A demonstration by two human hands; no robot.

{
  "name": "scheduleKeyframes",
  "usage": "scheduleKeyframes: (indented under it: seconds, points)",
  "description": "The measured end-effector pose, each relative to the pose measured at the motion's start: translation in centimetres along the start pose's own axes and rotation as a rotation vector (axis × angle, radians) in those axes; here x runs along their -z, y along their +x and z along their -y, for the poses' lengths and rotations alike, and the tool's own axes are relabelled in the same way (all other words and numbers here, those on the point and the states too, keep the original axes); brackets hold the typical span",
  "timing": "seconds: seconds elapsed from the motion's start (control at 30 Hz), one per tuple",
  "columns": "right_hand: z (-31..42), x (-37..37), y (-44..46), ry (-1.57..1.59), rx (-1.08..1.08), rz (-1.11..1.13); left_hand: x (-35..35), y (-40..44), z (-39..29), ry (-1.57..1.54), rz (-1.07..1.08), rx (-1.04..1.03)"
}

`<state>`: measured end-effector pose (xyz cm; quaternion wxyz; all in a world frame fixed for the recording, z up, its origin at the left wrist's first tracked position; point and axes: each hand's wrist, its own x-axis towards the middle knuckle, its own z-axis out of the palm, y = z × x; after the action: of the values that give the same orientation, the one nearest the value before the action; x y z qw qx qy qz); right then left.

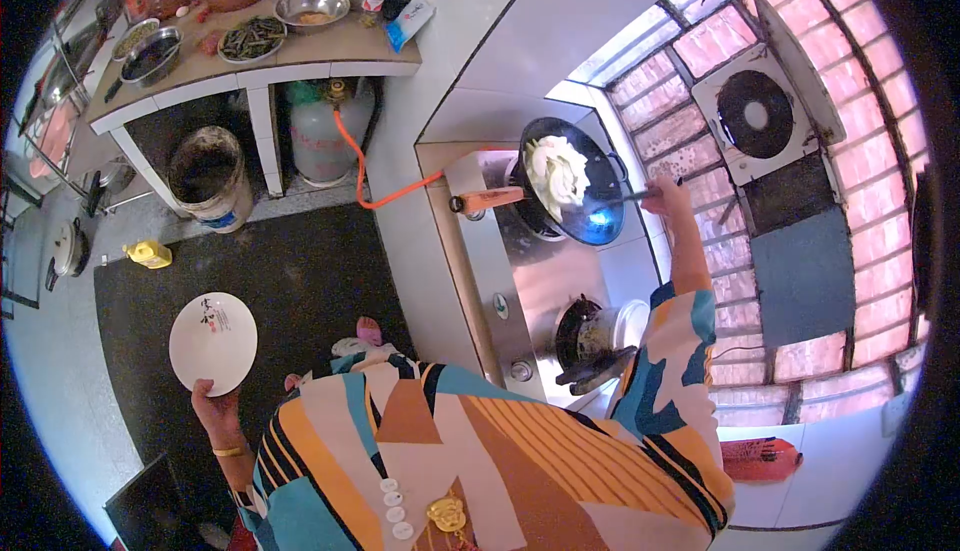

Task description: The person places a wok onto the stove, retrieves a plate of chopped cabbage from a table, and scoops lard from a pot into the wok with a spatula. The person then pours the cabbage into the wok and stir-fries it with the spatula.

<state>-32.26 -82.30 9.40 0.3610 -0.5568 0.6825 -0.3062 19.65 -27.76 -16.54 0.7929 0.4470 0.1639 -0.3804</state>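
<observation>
A dark wok (598,186) sits on the stove at the centre right, its wooden handle (490,199) pointing left. Pale, whitish food (557,176) lies in the wok. My right hand (664,197) is closed around the handle of a dark utensil that reaches over the wok's right rim. At the lower left, my left hand (214,408) grips the near edge of a white oval plate (213,351) with dark characters on it. The plate is held above the dark floor mat, away from the stove, and no food shows on it.
A counter (400,59) at the upper left holds a dish of green vegetables (252,40), metal bowls and pots. Below are a gas cylinder (325,141), an orange hose and a dirty bucket (215,186). A yellow bottle (149,254) stands on the floor. An exhaust fan (757,114) is upper right.
</observation>
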Motion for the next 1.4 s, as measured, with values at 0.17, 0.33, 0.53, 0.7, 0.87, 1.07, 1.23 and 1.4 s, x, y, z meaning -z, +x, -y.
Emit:
scheduleKeyframes:
  seconds: [0.17,0.33,0.53,0.7,0.87,1.07,1.23,1.4]
  points:
    - [-2.4,0.6,0.5,-0.149,-0.03,-0.1,-1.8,-1.4,-0.3,-0.028,-0.046,-0.02]
    - [-13.5,-2.9,6.3,0.471,-0.041,-0.284,-1.5,-1.8,-0.4,0.022,-0.021,-0.049]
    - [-14.2,-5.7,4.2,0.838,0.017,-0.304,-2.7,-2.0,-1.0,0.045,-0.024,-0.05]
    - [-10.1,-2.3,0.9,0.58,0.138,-0.289,-2.5,-1.2,-0.6,-0.019,-0.017,-0.089]
    - [-4.5,-2.8,-1.9,0.48,0.161,-0.144,-2.3,-1.5,-1.0,-0.017,-0.019,-0.044]
    - [-4.7,-8.2,0.1,0.328,0.142,-0.089,-0.4,-0.6,-1.2,-0.014,-0.03,-0.027]
    - [-2.5,-7.6,-0.2,-0.011,0.274,-0.168,0.1,-0.3,-1.2,-0.044,0.01,-0.03]
    - [1.6,-3.2,-2.5,-0.287,0.234,-0.303,1.9,1.0,-0.4,-0.031,0.056,-0.064]
